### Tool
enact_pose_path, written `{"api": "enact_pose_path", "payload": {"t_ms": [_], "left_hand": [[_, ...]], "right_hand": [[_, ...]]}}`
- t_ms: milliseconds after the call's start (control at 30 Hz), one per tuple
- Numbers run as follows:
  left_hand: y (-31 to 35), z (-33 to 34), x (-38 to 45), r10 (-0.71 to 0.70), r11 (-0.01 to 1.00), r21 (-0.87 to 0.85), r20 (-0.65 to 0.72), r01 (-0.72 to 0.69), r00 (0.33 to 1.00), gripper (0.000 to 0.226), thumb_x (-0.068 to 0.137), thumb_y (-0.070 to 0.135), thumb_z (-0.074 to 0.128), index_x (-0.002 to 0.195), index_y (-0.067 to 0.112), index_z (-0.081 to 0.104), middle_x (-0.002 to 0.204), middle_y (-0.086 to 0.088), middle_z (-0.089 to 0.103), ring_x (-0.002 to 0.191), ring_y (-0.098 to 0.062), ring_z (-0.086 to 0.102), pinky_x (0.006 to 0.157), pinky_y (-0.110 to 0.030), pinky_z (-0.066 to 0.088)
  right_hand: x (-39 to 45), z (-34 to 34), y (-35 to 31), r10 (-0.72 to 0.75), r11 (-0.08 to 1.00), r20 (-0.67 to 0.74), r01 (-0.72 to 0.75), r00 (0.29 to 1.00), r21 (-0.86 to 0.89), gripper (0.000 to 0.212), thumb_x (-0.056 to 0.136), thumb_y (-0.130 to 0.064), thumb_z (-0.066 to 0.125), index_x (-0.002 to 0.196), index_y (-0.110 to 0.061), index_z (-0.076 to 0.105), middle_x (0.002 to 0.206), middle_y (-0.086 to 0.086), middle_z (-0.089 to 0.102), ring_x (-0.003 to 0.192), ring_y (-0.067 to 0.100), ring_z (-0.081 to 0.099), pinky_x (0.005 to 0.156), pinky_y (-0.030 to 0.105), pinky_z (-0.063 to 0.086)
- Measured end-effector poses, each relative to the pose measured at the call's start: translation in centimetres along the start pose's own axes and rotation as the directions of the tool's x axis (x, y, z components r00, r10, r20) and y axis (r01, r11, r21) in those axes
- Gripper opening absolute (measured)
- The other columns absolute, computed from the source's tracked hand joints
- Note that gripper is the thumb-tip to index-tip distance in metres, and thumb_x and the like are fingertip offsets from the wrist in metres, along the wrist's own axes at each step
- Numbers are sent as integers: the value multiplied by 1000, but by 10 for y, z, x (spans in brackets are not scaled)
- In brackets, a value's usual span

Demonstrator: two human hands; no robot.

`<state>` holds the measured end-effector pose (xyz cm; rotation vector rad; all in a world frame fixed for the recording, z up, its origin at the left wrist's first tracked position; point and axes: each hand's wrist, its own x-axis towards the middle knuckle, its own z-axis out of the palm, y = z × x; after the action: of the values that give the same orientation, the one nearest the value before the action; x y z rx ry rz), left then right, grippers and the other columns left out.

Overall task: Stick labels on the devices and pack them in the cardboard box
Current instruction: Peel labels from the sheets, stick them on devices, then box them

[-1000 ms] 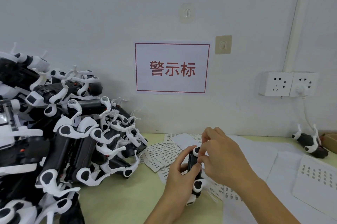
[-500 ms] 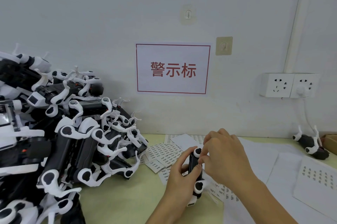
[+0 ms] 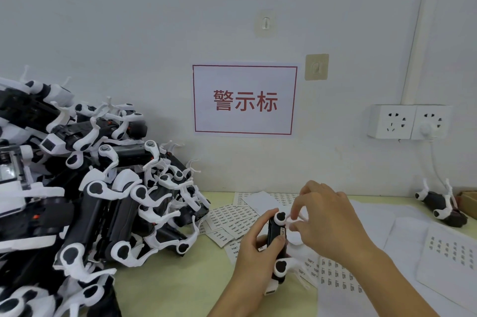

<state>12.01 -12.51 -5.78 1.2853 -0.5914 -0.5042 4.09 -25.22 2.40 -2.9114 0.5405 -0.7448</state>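
My left hand (image 3: 254, 257) grips a black and white device (image 3: 277, 247) upright above the table, thumb across its side. My right hand (image 3: 327, 221) pinches a white arm at the top of that device with curled fingers. A small label shows on the device's face next to my left thumb. Label sheets (image 3: 232, 218) lie on the table behind my hands. A corner of the cardboard box (image 3: 468, 200) shows at the far right edge.
A large pile of black and white devices (image 3: 90, 200) fills the left side. One more device (image 3: 438, 207) lies at the right by the box. White paper sheets (image 3: 454, 252) cover the right of the table. Wall sockets (image 3: 409, 121) with a plugged cable hang above.
My right hand's fingers have shifted up a little from the device's body to its upper white arm. The left hand keeps the same grip on the device.
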Motion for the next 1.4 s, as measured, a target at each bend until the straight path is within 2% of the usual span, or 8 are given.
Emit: {"api": "enact_pose_path", "payload": {"t_ms": [200, 433, 567, 700, 867, 1067, 1267, 1400], "left_hand": [[0, -5, 5, -61, 970, -235, -18, 55, 998, 46, 95, 3, 58, 115, 42, 70, 94, -20, 74, 79, -26, 72, 65, -33, 57], [3, -1, 5, -61, 929, -365, 4, 58, 998, 30, 95, 8, 60, 110, 32, 68, 105, -22, 73, 90, -38, 73, 68, -42, 60], [-1, -2, 8, -93, 931, -354, 5, 89, 996, 33, 94, 6, 59, 107, 35, 68, 108, -21, 73, 97, -39, 72, 72, -41, 59], [-1, -3, 10, -92, 942, -323, 10, 90, 996, 36, 84, 8, 62, 110, 34, 66, 106, -19, 74, 97, -36, 73, 73, -38, 59], [-3, -2, 9, -39, 965, -258, 33, 46, 999, 35, 89, 6, 50, 109, 29, 67, 99, -18, 74, 86, -31, 71, 68, -34, 56], [-1, -1, 4, 4, 960, -279, 85, 20, 996, 43, 72, 15, 64, 113, 26, 65, 103, -23, 73, 89, -33, 72, 67, -35, 57], [-5, -1, 3, 21, 980, -197, 74, -6, 997, 45, 76, 15, 64, 116, 34, 65, 103, -23, 73, 93, -35, 72, 79, -40, 56], [0, 0, 2, 36, 966, -258, 103, -9, 994, 51, 62, 17, 68, 111, 29, 67, 103, -21, 73, 83, -30, 71, 66, -33, 56]], "right_hand": [[0, 16, 17, 100, 807, 111, -145, 989, 573, 25, 90, -34, 68, 104, -43, 50, 112, -14, 50, 103, -2, 49, 79, 16, 38], [-21, 60, -4, 65, 194, 315, -322, 947, 927, 32, 93, -21, 70, 123, -30, 63, 112, 6, 67, 93, 15, 72, 71, 24, 55], [-21, 71, -11, 76, 194, 250, -260, 965, 946, 21, 95, -10, 64, 112, -20, 71, 103, 17, 66, 91, 21, 73, 72, 22, 55], [-23, 72, -9, 50, 155, 201, -206, 978, 966, 20, 82, -27, 71, 102, -25, 75, 102, 24, 62, 93, 33, 69, 75, 26, 56], [-21, 78, -6, 42, -10, 240, -240, 970, 971, 23, 80, -26, 71, 100, -15, 72, 91, 14, 63, 81, 25, 70, 67, 28, 57], [-17, 82, -2, 20, -112, 289, -285, 957, 952, 12, 91, -11, 67, 101, -8, 71, 89, 17, 63, 80, 27, 70, 65, 29, 55], [-17, 92, 6, 41, -159, 305, -295, 951, 942, 23, 94, -3, 53, 105, -9, 72, 98, 23, 59, 92, 40, 58, 80, 45, 46], [-18, 91, 6, 23, -155, 281, -275, 959, 949, 33, 80, -27, 71, 108, -9, 71, 98, 20, 62, 89, 32, 59, 78, 40, 48]]}}
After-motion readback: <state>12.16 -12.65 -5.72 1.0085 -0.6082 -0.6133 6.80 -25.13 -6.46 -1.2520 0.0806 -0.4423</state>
